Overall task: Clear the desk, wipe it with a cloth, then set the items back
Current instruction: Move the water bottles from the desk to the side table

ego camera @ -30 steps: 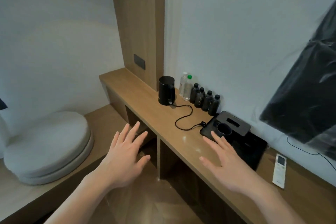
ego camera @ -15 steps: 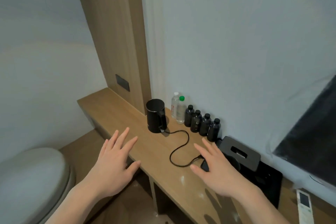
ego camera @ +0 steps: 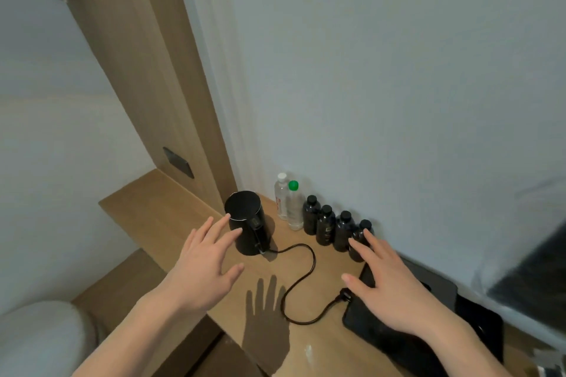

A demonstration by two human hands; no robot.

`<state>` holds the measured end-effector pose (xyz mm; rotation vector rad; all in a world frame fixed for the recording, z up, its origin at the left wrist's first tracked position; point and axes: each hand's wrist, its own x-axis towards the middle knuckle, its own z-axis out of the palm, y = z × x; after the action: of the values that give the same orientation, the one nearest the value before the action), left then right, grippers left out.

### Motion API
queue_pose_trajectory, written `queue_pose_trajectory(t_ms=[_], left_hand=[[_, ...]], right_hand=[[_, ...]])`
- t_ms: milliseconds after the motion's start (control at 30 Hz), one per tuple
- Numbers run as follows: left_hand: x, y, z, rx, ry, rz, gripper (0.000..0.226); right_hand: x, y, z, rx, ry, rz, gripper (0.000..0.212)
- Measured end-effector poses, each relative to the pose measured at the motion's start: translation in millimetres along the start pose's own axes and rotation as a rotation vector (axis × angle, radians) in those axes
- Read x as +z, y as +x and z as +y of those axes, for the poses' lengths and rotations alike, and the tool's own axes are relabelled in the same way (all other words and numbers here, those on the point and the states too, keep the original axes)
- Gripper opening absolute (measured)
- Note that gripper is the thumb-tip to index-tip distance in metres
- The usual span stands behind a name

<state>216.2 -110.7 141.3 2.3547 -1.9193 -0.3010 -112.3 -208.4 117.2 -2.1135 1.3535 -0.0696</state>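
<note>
A wooden desk (ego camera: 153, 208) runs along the white wall. On it stands a black kettle (ego camera: 249, 222) with a black cord (ego camera: 301, 281) curling to the right. Two clear water bottles (ego camera: 289, 205) and several small black bottles (ego camera: 332, 228) line the wall. A black tray (ego camera: 382, 343) lies at the right, partly hidden under my right hand. My left hand (ego camera: 203, 263) hovers with spread straight fingers, its fingertips at the kettle's left side. My right hand (ego camera: 387, 285) is spread flat above the tray, its fingertips near the last black bottle. Neither hand holds anything.
A wooden wall panel with a dark socket plate (ego camera: 179, 162) rises behind the desk's left end. A white round seat (ego camera: 39, 340) sits low at the left. A dark blurred screen (ego camera: 533, 278) hangs at the right edge. Bare desk lies left of the kettle.
Both hands have moved forward over the desk. The left hand has come up to the kettle, the right to the black bottles. The view has come closer and turned left.
</note>
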Motion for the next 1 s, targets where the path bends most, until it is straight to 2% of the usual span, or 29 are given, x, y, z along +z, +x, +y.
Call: queue_pose_trajectory(t_ms=[167, 367, 700, 1000], left_hand=[[-6, 85, 4, 0.109, -0.01, -0.018, 0.07], [-4, 169, -8, 0.217, -0.019, -0.069, 0.073], [9, 265, -78, 0.318, -0.034, -0.222, 0.072], [37, 344, -76, 0.431, -0.045, -0.315, 0.072]], right_hand=[[-7, 17, 8, 0.087, 0.021, 0.04, 0.078], [-10, 62, -16, 0.132, 0.033, 0.075, 0.083], [24, 179, -77, 0.214, 0.034, 0.049, 0.084], [41, 254, -101, 0.288, 0.018, 0.095, 0.081]])
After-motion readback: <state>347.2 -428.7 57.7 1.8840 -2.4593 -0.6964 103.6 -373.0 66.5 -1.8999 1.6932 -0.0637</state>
